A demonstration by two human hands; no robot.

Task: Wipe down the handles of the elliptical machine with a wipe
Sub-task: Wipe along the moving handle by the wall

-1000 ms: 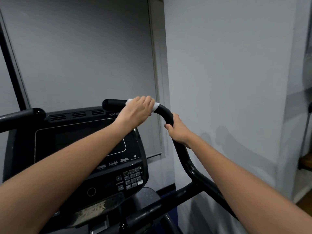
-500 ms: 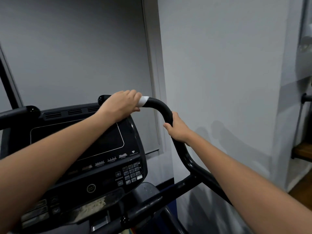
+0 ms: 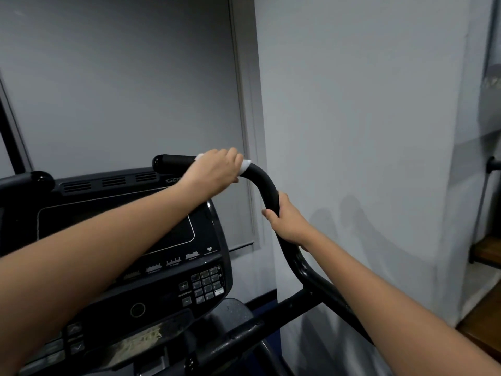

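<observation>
The elliptical's right handle [image 3: 264, 183] is a black curved bar that bends over at the top and ends in a rounded tip on the left. My left hand [image 3: 214, 172] is wrapped over its top stretch, pressing a white wipe [image 3: 246, 166] around the bar; only the wipe's edges show past my fingers. My right hand [image 3: 287, 221] grips the same handle lower down, just below the bend. The left handle's black tip [image 3: 38, 177] pokes in at the far left, with no hand on it.
The black console [image 3: 168, 256] with a dark screen and keypad sits below my left forearm. A grey wall corner [image 3: 352, 158] stands close behind the right handle. A wooden shelf or step [image 3: 488, 251] shows at the far right edge.
My left hand with the wipe slid left toward the handle's tip, then back right toward the bend. My right hand has kept its grip below the bend.
</observation>
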